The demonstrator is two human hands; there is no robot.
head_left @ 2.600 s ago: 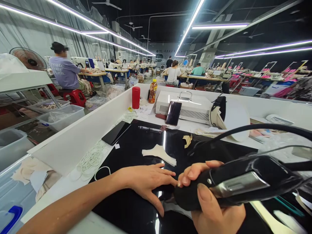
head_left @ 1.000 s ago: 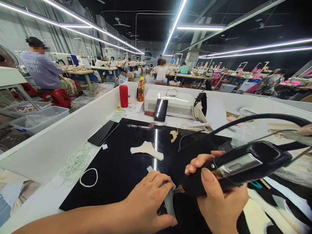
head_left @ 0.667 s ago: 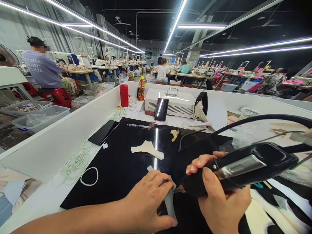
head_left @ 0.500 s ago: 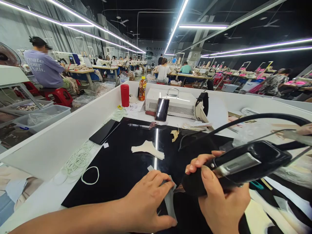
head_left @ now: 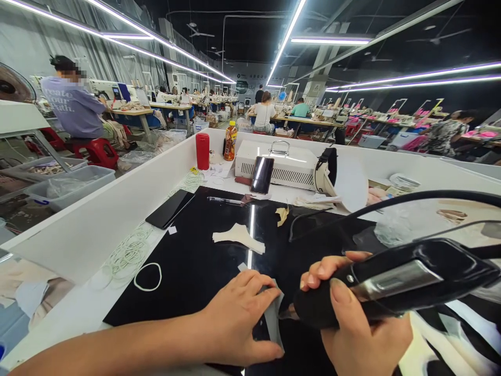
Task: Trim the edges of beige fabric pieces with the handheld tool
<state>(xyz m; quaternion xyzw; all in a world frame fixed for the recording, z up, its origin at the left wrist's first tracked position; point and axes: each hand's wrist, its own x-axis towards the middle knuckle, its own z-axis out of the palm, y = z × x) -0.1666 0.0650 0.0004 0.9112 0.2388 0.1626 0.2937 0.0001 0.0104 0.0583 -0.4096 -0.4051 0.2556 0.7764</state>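
My left hand (head_left: 241, 321) presses on a grey translucent fabric piece (head_left: 273, 324), its fingertips at the far end and its thumb at the near end. The piece lies on a shiny black board (head_left: 188, 271). In my right hand (head_left: 362, 324) is a black corded hand tool (head_left: 407, 279) with a silver plate on its side. A thin metal tip (head_left: 288, 313) points left from the tool, close to the fabric's right edge. Farther up the board sits a small stack of cream cut pieces (head_left: 238, 238).
A black flat case (head_left: 170, 209), a pen (head_left: 225, 200) and a cream scrap (head_left: 282, 215) lie around the board. Green elastic cords (head_left: 129, 256) are heaped left. Behind stand a phone (head_left: 262, 175), a white vented box (head_left: 289, 162), a red container (head_left: 202, 151) and a drink bottle (head_left: 230, 141).
The tool in my right hand has shifted slightly right and down, and its metal tip shows more. My left hand stays on the grey fabric. The view has shifted slightly.
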